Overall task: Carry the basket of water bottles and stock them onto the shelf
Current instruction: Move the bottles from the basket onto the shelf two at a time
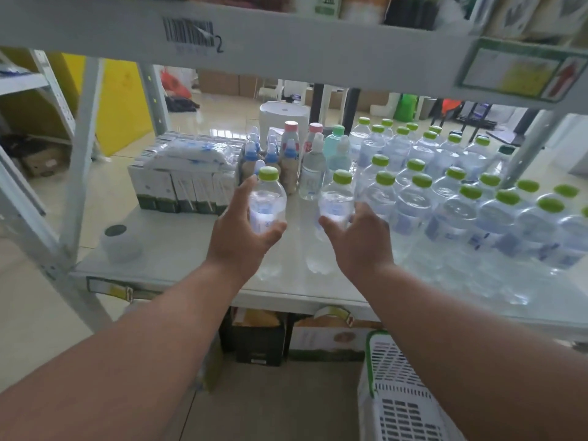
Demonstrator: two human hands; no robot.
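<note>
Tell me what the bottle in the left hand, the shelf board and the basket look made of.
Bottle in the left hand: clear thin plastic, glossy; you see through it, and the green cap looks like opaque plastic.
Shelf board: probably painted metal, pale and smooth with a faint sheen; the perforated uprights suggest steel.
Basket: moulded white plastic with a slotted lattice wall and a green rim.

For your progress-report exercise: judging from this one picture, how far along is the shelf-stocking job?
Done: many clear green-capped water bottles already stand in rows on the white metal shelf. In hand: the left hand grips one such bottle, the right hand another, both at the rows' left edge. Left: the white plastic basket is below; its contents are not visible, so the remaining count is unknown.
</note>
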